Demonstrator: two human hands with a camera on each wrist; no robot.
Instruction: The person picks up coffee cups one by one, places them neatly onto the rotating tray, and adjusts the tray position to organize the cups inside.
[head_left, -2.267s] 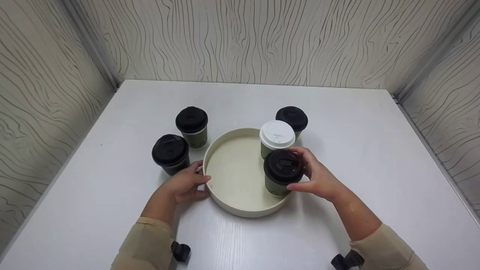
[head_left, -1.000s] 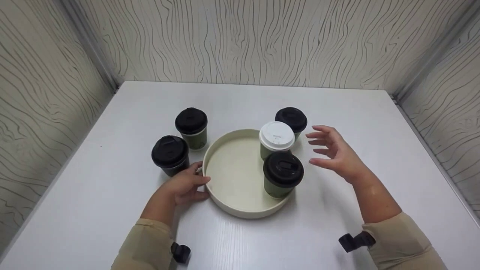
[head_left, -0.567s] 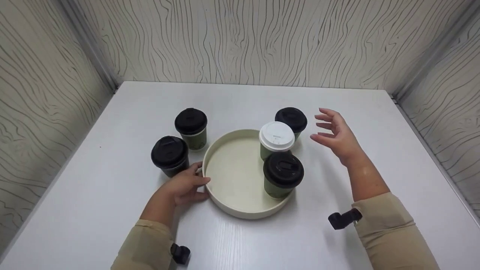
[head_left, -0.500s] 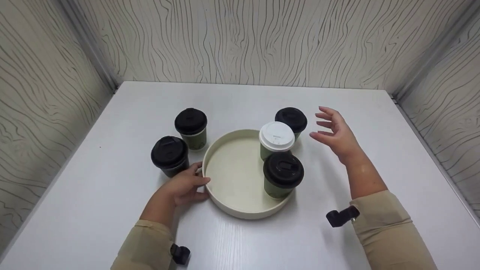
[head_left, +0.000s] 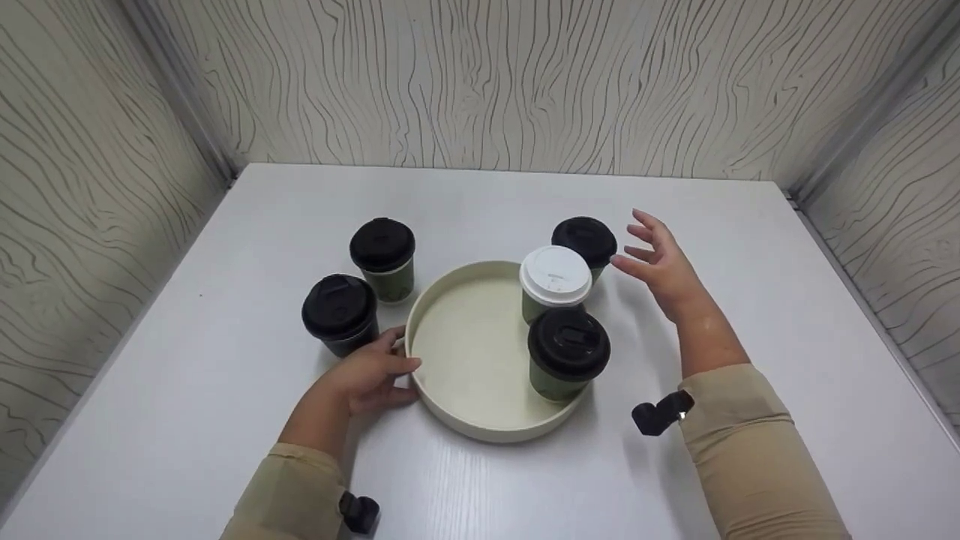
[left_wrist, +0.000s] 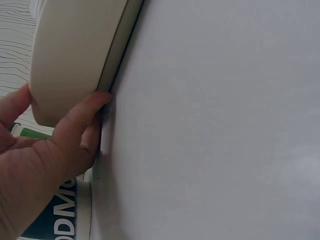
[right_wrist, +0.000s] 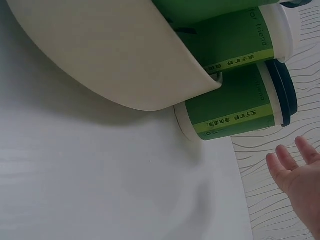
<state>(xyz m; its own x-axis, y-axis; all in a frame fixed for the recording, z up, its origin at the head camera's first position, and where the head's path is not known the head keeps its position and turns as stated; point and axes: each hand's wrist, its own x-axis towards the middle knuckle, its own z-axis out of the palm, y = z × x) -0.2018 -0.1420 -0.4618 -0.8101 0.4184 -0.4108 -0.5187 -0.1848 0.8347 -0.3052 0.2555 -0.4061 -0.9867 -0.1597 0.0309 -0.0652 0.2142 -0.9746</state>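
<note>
My left hand (head_left: 371, 375) grips the left side of a round cream tray (head_left: 465, 429), thumb on its rim; the left wrist view shows fingers pinching the tray's wall (left_wrist: 75, 55). On the tray's right side stand a white-lidded paper cup (head_left: 555, 277) and a black-lidded paper cup (head_left: 568, 349), both upright. Behind them, outside the tray, another black-lidded cup (head_left: 585, 238) stands on the table, partly hidden by the white-lidded one. My right hand (head_left: 664, 270) hovers just right of that back cup, fingers spread and holding nothing. The right wrist view shows this cup's green sleeve (right_wrist: 230, 107).
Left of the tray, two more black-lidded cups stand on the white table (head_left: 225, 375): one farther back (head_left: 382, 251), the other (head_left: 340, 311) close to my left hand. Wood-patterned panels (head_left: 480, 82) enclose the table at the back and sides.
My right hand let go of the front black-lidded cup on the tray, drew off right, then moved back and leftward toward the rear black-lidded cup. My left hand stays on the tray.
</note>
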